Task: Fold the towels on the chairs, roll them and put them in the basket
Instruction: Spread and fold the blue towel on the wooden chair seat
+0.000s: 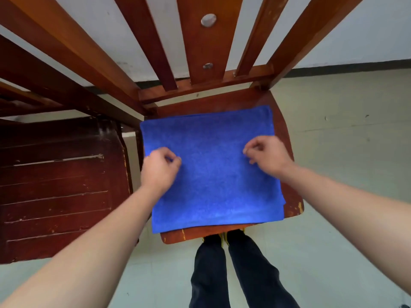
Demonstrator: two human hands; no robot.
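A blue towel [213, 174] lies folded flat in a rough square on the seat of a wooden chair [287, 130]. It covers most of the seat. My left hand [159, 168] hovers over the towel's left side, fingers curled with the thumb against the fingertips. My right hand [268, 154] is over the right side in the same curled pose. No fold of cloth is lifted in either hand. No basket is in view.
The chair's slatted back [206, 52] rises just beyond the towel. A dark wooden chair or bench [57, 185] stands close on the left. My legs and shoes [224, 263] are at the seat's front edge, on pale floor that extends to the right.
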